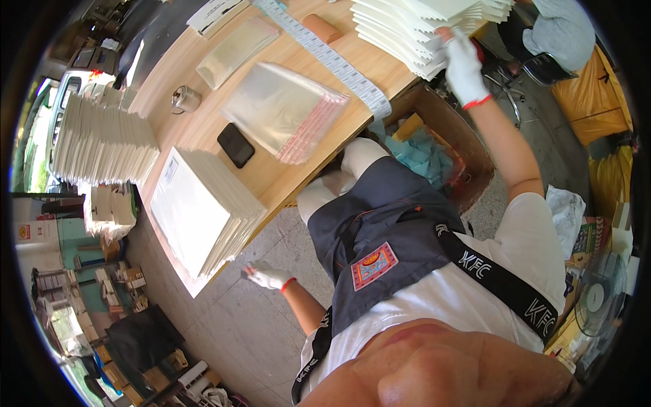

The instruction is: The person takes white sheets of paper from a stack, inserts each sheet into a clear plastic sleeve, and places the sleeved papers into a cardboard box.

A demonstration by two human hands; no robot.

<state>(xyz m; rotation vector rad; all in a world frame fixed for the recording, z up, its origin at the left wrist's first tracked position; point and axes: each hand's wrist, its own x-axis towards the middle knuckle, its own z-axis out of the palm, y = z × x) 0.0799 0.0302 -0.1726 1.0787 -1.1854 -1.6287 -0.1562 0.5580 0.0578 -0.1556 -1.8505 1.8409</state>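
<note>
My right hand (465,68), in a white glove with a red cuff and bare fingertips, is at the near edge of a tall stack of white sheets or booklets (391,35); whether it grips any is unclear. Gloved the same way, my left hand (267,276) is off the table's edge, fingers extended and slightly blurred, with nothing plainly held. Beside it on the table stands a stack of white items in clear film (190,213), the top one bearing a small label. Clear plastic bags with reddish strips (290,112) lie mid-table.
On the wooden table (274,188) are a black phone (236,145), a metal cup (186,99), a label strip (325,61) and another clear bag pile (236,51). More stacks (104,140) stand left. Below is a brown bin (470,152) with scraps; a person (559,35) sits upper right.
</note>
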